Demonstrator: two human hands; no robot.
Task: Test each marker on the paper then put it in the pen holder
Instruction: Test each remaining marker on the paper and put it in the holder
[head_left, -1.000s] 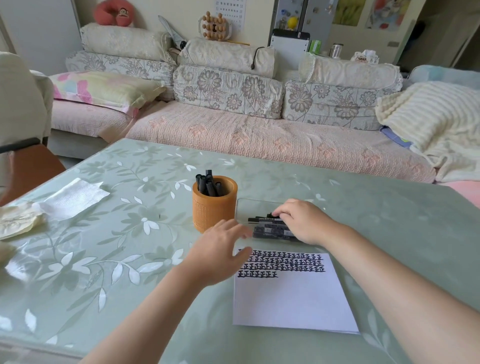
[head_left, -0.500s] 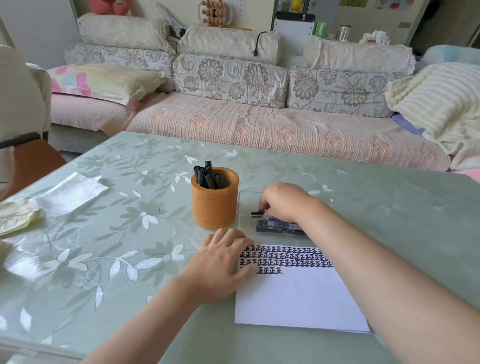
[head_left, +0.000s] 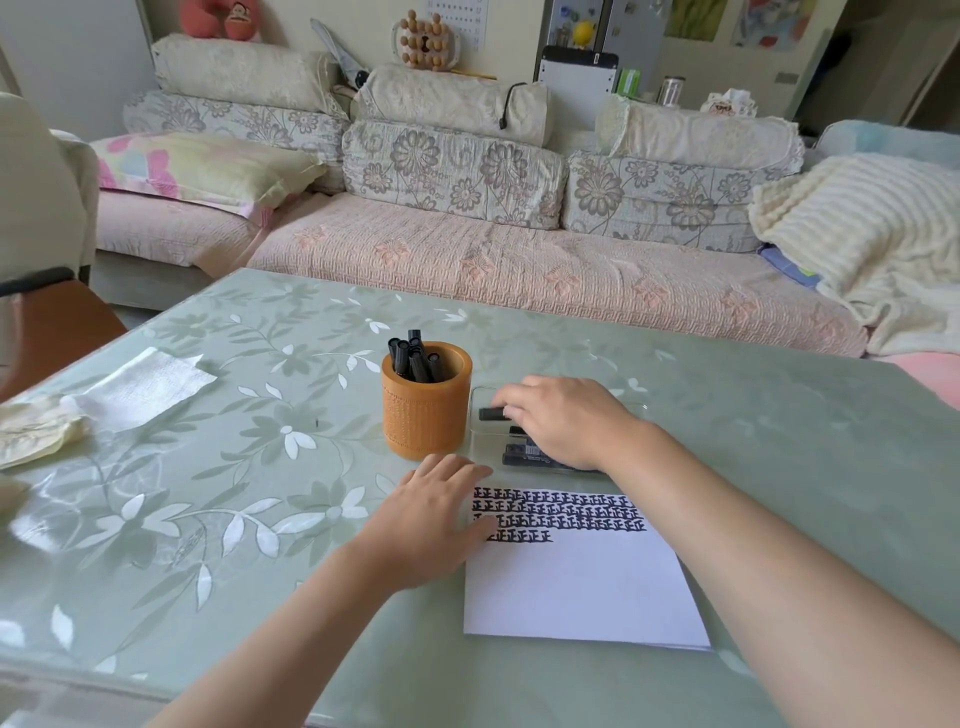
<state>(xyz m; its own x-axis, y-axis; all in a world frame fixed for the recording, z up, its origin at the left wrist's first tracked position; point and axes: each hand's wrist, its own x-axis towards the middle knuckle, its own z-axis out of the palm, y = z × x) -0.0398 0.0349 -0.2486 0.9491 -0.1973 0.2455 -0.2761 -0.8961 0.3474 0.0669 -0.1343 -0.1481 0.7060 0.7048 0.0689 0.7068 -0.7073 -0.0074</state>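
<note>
Most of marker (head_left: 491, 413) beneath right hand (head_left: 566, 422)

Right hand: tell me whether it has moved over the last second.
Yes. The right hand has shifted slightly left, closer to the orange pen holder, and now grips one black marker apart from the other markers.

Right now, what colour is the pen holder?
The pen holder is orange; the head view shows it best.

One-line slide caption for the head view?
Right hand pinches a black marker over the clear tray while the left hand presses the paper, beside the orange pen holder.
</note>
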